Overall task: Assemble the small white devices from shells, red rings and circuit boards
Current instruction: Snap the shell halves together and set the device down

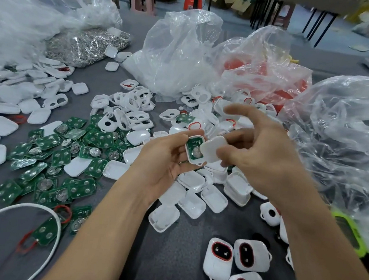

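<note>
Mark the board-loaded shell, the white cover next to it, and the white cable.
board-loaded shell (196, 163): head view, lower white rim.
white cover (212, 150): head view, middle of its face.
white cable (33, 205): head view, top of its loop.

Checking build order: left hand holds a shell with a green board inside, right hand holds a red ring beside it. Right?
No: in the head view the right hand holds a white cover, not a red ring, beside the left hand's shell with the green board.

left hand (165, 158) grips board-filled shell (193, 150) | right hand (259, 152) pinches cover (212, 150)
</note>
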A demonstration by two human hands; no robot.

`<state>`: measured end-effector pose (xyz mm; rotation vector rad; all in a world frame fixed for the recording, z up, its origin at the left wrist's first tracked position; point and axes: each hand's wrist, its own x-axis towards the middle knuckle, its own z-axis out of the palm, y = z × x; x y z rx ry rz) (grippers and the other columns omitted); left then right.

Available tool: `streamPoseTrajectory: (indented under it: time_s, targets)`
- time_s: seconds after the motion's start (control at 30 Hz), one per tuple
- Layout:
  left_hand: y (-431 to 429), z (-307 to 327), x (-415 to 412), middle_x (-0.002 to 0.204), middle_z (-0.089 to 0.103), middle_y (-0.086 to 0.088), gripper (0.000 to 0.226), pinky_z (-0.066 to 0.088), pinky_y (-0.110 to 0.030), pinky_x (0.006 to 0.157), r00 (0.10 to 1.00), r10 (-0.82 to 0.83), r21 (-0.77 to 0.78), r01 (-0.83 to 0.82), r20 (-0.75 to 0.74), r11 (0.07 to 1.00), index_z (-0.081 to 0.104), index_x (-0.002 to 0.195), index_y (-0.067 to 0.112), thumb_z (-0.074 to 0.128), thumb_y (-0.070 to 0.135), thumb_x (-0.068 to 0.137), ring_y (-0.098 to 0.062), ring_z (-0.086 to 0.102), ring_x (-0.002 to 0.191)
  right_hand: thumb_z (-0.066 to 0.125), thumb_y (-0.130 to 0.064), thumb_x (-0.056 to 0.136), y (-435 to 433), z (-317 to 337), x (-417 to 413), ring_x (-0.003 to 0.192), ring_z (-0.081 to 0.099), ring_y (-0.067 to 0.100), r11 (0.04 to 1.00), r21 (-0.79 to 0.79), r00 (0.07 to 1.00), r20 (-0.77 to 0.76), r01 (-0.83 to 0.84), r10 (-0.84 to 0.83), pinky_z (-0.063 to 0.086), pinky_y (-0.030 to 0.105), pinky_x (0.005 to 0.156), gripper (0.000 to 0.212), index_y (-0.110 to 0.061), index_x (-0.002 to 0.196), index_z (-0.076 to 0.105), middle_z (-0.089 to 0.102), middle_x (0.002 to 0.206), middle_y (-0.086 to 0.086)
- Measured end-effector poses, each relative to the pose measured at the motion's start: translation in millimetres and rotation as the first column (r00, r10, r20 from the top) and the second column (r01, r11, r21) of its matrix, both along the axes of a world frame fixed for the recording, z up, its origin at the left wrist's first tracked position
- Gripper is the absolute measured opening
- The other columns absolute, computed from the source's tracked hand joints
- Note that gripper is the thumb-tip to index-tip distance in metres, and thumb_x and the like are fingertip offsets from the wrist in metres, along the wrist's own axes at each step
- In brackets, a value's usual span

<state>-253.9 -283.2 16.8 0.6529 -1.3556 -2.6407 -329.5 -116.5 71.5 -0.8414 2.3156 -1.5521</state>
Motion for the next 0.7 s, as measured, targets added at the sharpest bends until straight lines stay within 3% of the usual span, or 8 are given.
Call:
streamPoseTrajectory:
  time_s: [0.1, 0.17, 0.27, 0.4, 0.5, 0.7]
  targets:
    - [-1, -1, 0, 0.112, 0.076, -0.019, 0.03, 0.06, -0.042, 0.089, 1.0, -0.02, 0.007, 0.02, -0.004, 1.0, 0.074, 0.114, 0.005, 0.047, 0.014, 0.106, -0.025, 0.073, 0.094, 0.084, 0.004, 0.074, -9, 7, -1, 0.064, 0.075, 0.019, 0.999, -0.036, 0.999, 0.024, -0.029, 0.03, 0.061, 0.032, 0.066, 0.033, -0.025, 0.09, 0.079, 0.078, 0.075, -0.001]
    - [-1, -2, 0, 0.106, 0.076, -0.016, 0.03, 0.059, -0.046, 0.094, 1.0, -0.025, -0.004, 0.025, -0.007, 1.0, 0.075, 0.112, 0.004, 0.048, 0.015, 0.106, -0.024, 0.073, 0.09, 0.085, 0.003, 0.076, -15, 12, -3, 0.07, 0.076, 0.017, 0.998, -0.009, 0.998, 0.018, -0.068, 0.068, 0.061, 0.027, 0.068, 0.03, -0.026, 0.083, 0.084, 0.079, 0.076, -0.004]
    - [-2, -2, 0, 0.103, 0.073, -0.017, 0.028, 0.059, -0.047, 0.093, 1.0, -0.029, -0.001, 0.029, -0.011, 1.0, 0.073, 0.114, 0.001, 0.05, 0.015, 0.104, -0.024, 0.071, 0.086, 0.084, -0.004, 0.078, -24, 16, -6, 0.077, 0.075, 0.011, 0.985, 0.149, 0.995, -0.037, -0.083, 0.09, 0.062, 0.026, 0.073, 0.028, -0.031, 0.084, 0.084, 0.078, 0.076, -0.014]
    - [-1, -1, 1, 0.104, 0.07, -0.021, 0.031, 0.065, -0.04, 0.077, 0.999, -0.038, 0.022, 0.038, -0.021, 0.999, 0.069, 0.118, -0.008, 0.053, 0.013, 0.101, -0.026, 0.071, 0.082, 0.081, -0.006, 0.081, -34, 13, -10, 0.073, 0.07, 0.006, 0.956, 0.288, 0.989, -0.112, -0.059, 0.095, 0.053, 0.019, 0.061, 0.028, -0.034, 0.083, 0.084, 0.077, 0.077, -0.018]
    - [-1, -1, 1, 0.108, 0.07, -0.023, 0.034, 0.064, -0.039, 0.075, 0.998, -0.057, 0.016, 0.057, -0.034, 0.998, 0.067, 0.122, -0.009, 0.054, 0.013, 0.1, -0.028, 0.072, 0.086, 0.078, -0.004, 0.082, -37, 6, -9, 0.079, 0.067, -0.006, 0.963, 0.267, 0.988, -0.139, -0.033, 0.072, 0.043, 0.004, 0.065, 0.027, -0.03, 0.085, 0.084, 0.077, 0.087, -0.017]
    - [-2, -4, 1, 0.115, 0.067, -0.025, 0.039, 0.06, -0.053, 0.093, 0.997, -0.062, 0.045, 0.064, -0.04, 0.997, 0.063, 0.125, -0.014, 0.043, -0.003, 0.092, -0.035, 0.062, 0.099, 0.08, -0.008, 0.079, -37, -11, -3, 0.075, 0.063, -0.001, 0.989, 0.145, 0.981, -0.193, 0.021, 0.007, 0.041, 0.009, 0.064, 0.024, -0.031, 0.084, 0.084, 0.074, 0.08, -0.019]
